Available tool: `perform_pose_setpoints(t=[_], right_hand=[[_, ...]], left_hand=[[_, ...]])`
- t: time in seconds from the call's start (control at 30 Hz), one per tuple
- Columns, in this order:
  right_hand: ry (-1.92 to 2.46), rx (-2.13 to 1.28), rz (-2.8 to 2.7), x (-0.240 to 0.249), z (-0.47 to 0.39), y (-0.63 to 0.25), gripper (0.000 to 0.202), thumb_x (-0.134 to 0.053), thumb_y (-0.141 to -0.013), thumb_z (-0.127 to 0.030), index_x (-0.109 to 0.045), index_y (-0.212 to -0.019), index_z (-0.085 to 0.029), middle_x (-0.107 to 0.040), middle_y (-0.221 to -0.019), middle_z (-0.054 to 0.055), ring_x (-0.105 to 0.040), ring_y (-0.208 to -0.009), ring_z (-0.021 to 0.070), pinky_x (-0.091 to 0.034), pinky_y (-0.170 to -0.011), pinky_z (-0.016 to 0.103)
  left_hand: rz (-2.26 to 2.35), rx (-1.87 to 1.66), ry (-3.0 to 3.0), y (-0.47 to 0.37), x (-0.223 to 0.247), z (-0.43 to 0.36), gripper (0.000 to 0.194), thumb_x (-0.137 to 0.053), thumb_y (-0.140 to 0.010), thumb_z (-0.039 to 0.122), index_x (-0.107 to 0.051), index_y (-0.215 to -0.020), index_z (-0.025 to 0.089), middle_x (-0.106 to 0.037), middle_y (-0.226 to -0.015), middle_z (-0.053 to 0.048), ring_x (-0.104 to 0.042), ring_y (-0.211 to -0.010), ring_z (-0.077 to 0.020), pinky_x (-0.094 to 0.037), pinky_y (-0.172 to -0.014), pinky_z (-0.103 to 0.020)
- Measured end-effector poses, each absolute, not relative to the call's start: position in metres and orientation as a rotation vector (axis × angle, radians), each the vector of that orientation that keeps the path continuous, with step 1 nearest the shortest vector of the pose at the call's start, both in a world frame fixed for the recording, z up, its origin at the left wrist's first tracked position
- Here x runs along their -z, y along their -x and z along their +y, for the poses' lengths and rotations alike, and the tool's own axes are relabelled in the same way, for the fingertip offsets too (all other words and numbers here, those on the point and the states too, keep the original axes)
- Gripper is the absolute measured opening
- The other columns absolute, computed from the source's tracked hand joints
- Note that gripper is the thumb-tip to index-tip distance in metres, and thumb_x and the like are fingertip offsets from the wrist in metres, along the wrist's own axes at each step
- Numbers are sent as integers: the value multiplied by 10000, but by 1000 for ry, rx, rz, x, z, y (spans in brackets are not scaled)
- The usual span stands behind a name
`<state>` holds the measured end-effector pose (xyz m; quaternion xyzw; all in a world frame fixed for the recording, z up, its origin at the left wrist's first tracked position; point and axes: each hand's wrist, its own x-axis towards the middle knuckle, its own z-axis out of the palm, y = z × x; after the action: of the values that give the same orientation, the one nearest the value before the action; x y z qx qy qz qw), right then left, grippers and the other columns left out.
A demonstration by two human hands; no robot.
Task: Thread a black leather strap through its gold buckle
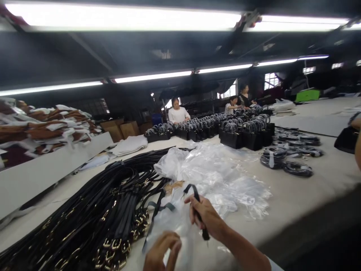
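My right hand point(207, 216) is closed around a black strap point(196, 195), whose upper end curls over above my fingers. The strap's lower end sticks out beneath the palm. At the bottom centre, my left hand point(163, 250) is slightly blurred, with thumb and index finger bent together in a pinch; what lies between them is unclear. Beside its fingertips is a clear plastic bag point(180, 222). More clear plastic bags point(214, 177) are heaped just beyond my right hand. To the left, many black straps point(84, 203) with gold buckles point(116, 244) lie in a long pile.
Black handbags point(231, 138) with wrapped handles stand in rows across the table point(335, 169). Coiled, wrapped straps point(273, 156) lie at right. A white board point(56, 169) edges the left side before piled brown and white pieces point(53, 126). Several people point(178, 113) are at the back.
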<state>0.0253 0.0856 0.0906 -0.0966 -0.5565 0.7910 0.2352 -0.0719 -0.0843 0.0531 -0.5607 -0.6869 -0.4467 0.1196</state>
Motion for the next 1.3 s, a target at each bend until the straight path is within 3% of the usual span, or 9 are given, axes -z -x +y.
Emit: perform_pose_setpoints(t=[0.13, 0.27, 0.47, 0.6, 0.73, 0.9, 1.07, 1.3], right_hand=[[549, -1835, -1796, -34, 121, -20, 544, -484, -819, -674, -549, -898, -140, -523, -416, -53, -314, -277, 50, -181, -316, 185], [669, -1813, -1762, 5, 130, -16, 554, -463, -815, -692, -542, -889, -149, -526, -426, -49, -344, -274, 57, -217, -306, 180], [680, -1853, -1677, 8, 131, -13, 546, -479, -819, -693, -540, -888, -155, -530, -424, -44, -333, -267, 48, -192, -298, 167], [655, -1911, -1658, 9, 135, -8, 545, -483, -818, -699, -527, -881, -160, -535, -420, -42, -313, -260, 41, -175, -293, 164], [649, -1949, -1650, 14, 140, -5, 579, -490, -783, -737, -516, -852, -163, -536, -404, -38, -288, -248, 38, -154, -285, 164], [615, -1993, -1646, 15, 141, -5, 605, -496, -757, -762, -505, -845, -164, -552, -411, -29, -294, -243, 38, -154, -280, 161], [614, -2008, -1661, 12, 141, -6, 604, -498, -758, -755, -502, -851, -158, -556, -423, -32, -302, -246, 34, -160, -275, 154], [569, -2025, -1676, 10, 143, -9, 569, -502, -779, -716, -514, -865, -154, -572, -448, -26, -343, -260, 44, -200, -283, 157]], left_hand=[[-2407, 1048, 1304, 164, -64, -84, 212, -476, -907, 333, -638, -944, 201, -708, -892, -63, -681, -828, -189, -548, -752, -282], [-2528, 835, 1102, 259, -67, -54, 193, -496, -857, 211, -623, -986, 146, -689, -977, -113, -667, -910, -231, -520, -856, -353], [-2588, 646, 1205, 349, -58, 18, 315, -429, -918, 149, -559, -1204, 128, -602, -1280, -137, -544, -1220, -221, -408, -1061, -382], [-2681, 490, 1255, 376, -44, 60, 354, -500, -931, 258, -518, -1267, 150, -545, -1355, -116, -499, -1268, -249, -399, -1067, -501], [-2801, 299, 1189, 385, -39, 88, 344, -553, -904, 341, -571, -1196, 159, -577, -1292, -105, -535, -1206, -264, -412, -1037, -542], [-2942, 147, 1072, 388, -58, 101, 311, -569, -883, 421, -645, -980, 135, -672, -1068, -82, -609, -1066, -234, -437, -995, -514], [-2930, 280, 985, 393, -105, 73, 356, -503, -910, 465, -646, -939, 140, -684, -982, -64, -632, -976, -203, -477, -932, -454], [-2873, 611, 860, 369, -159, 24, 412, -452, -919, 500, -646, -874, 140, -679, -976, -74, -616, -1009, -215, -456, -941, -452]])
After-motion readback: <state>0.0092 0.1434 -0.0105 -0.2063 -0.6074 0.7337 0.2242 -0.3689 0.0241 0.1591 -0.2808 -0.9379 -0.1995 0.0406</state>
